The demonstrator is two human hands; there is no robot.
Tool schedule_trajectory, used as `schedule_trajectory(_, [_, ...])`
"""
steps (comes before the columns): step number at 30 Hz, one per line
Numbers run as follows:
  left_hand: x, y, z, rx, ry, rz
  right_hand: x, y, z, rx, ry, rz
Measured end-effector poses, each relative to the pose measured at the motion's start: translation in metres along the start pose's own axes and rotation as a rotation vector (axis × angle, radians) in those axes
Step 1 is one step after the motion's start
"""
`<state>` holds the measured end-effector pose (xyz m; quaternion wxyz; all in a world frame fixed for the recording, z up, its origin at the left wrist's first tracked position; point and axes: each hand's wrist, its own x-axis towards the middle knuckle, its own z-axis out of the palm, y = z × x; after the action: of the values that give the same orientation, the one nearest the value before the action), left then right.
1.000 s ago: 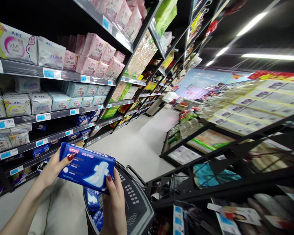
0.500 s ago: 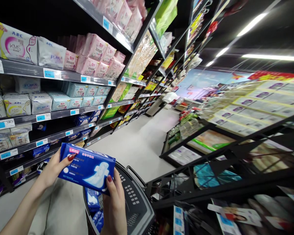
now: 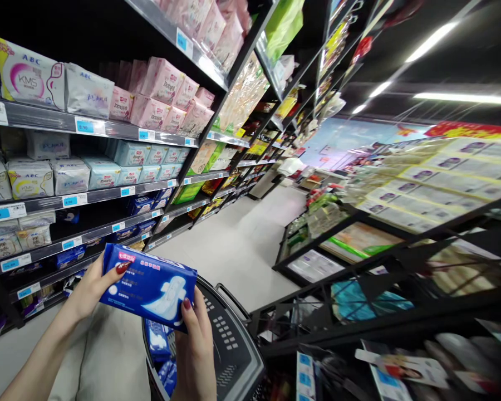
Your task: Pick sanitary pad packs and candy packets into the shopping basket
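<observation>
Holding a blue packet [image 3: 150,287] in both hands above a black basket [image 3: 244,337]

From where I stand, I can see the person's left hand [image 3: 87,289] closed on the packet's left end, its red-nailed thumb pressed on the front and the other fingers hidden behind. The right hand [image 3: 197,340] has hold of the lower right corner, thumb on the face, fingers round the far edge. So the two hands are apart from each other, each clamped on the same packet, which slopes down to the right and shows pink and white lettering and a white pad picture.

Just below it, the basket has slotted walls, and a few blue packs [image 3: 157,341] lie inside. Pale trousers [image 3: 112,356] show between the left arm and the basket.

Over on the left, a dark shelf unit [image 3: 42,118] carries pink packs [image 3: 162,83], pale blue packs [image 3: 131,153] under them, and a pack marked ABC and KMS [image 3: 29,75]. Blue and white price tags [image 3: 4,212] line its edges. Across the light floor [image 3: 229,239], white boxes [image 3: 426,189] are stacked on the right, with something turquoise [image 3: 367,303] lower down, too blurred to name.
</observation>
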<state>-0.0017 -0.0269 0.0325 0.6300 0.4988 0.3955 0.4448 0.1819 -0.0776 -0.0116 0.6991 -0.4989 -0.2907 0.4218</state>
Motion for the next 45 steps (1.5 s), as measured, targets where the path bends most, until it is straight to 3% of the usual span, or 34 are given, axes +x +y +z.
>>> schedule_trajectory(4, [0.0,-0.001,0.0,-0.006,0.0,0.003,0.005,0.007,-0.007,0.007,-0.043,-0.004])
schedule_trajectory(26, [0.002,-0.001,0.002,-0.004,0.006,-0.012,0.006,0.008,-0.009,0.005,-0.025,-0.027])
schedule_trajectory(45, [0.002,-0.002,0.003,-0.002,0.024,-0.003,-0.005,-0.01,0.005,-0.011,-0.001,-0.025])
